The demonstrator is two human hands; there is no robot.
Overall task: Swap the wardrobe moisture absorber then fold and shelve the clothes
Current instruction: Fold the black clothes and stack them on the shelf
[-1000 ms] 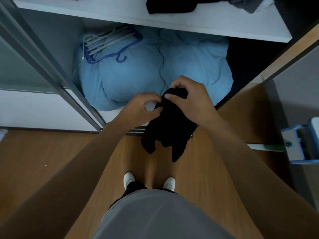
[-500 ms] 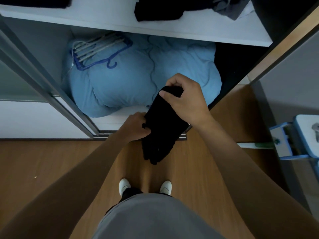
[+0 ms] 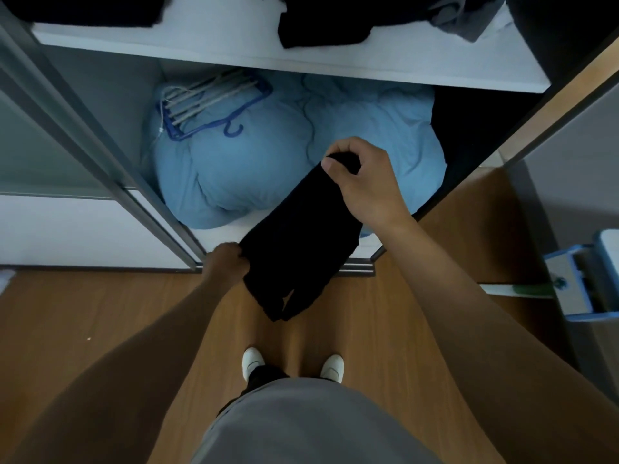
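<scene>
A black garment (image 3: 294, 242) hangs stretched between my two hands in front of the open wardrobe. My right hand (image 3: 361, 182) pinches its upper end over the blue bedding. Lower down, my left hand (image 3: 229, 262) grips its near left edge by the wardrobe's bottom rail. The garment's lower part dangles above the wooden floor. On the white shelf (image 3: 234, 41) above lie dark folded clothes (image 3: 321, 21) and a grey piece (image 3: 465, 18). No moisture absorber shows in this view.
A blue duvet bundle (image 3: 254, 162) fills the wardrobe bottom, with blue and white hangers (image 3: 207, 102) on it. A sliding door frame (image 3: 100, 155) stands at the left. A blue and white object (image 3: 582, 279) sits at the right. My white shoes are on the floor below.
My hands have drawn apart: the left slid down the garment to its lower edge while the right kept the top. The bunched garment is now pulled out long and flat.
</scene>
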